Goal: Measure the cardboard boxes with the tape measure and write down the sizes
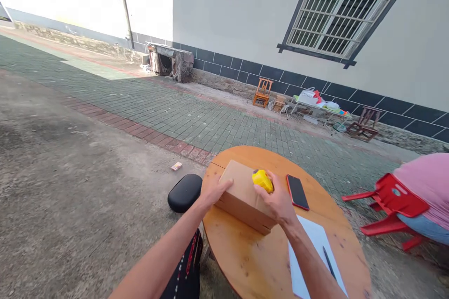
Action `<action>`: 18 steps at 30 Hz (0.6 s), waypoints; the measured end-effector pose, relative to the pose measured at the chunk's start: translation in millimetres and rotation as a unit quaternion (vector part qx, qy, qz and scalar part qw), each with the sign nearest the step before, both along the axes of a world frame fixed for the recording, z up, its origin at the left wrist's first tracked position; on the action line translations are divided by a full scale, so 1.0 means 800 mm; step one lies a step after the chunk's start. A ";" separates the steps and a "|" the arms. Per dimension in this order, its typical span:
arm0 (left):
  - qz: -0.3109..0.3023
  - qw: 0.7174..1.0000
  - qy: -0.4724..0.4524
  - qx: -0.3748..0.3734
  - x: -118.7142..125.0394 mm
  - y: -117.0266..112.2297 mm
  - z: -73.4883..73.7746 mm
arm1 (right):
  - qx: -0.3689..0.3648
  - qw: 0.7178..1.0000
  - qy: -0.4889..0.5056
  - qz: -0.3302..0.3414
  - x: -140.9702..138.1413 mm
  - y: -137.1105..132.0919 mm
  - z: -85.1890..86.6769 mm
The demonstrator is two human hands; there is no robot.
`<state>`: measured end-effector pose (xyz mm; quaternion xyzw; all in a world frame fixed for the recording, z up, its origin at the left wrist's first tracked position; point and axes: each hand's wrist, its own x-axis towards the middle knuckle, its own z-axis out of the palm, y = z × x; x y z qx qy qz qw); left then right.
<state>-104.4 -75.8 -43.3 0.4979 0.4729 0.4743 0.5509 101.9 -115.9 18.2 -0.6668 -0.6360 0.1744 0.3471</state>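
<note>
A brown cardboard box (240, 184) lies on the round wooden table (245, 266). Its near left end is gripped by my left hand (215, 190), thumb on the top face and the other fingers partly hidden behind the edge. Closed around a yellow tape measure (262, 181), my right hand (278, 200) is over the right part of the box top. No drawn-out tape can be made out. To the right of the box are a phone with a red edge (297, 192) and a white sheet of paper (312, 233), partly covered by my right forearm, with a dark pen (329, 261) on it.
A black case (185, 192) is left of the table, and a small packet (177, 166) lies on the ground. At right, a person in pink (426, 187) sits on a red plastic chair (400, 196). Wooden chairs and a loaded folding table (321, 105) stand along the wall.
</note>
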 end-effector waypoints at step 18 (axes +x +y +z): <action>0.099 0.993 0.032 0.063 0.026 -0.177 -0.106 | 0.113 0.764 0.602 -0.201 0.055 -0.145 -0.041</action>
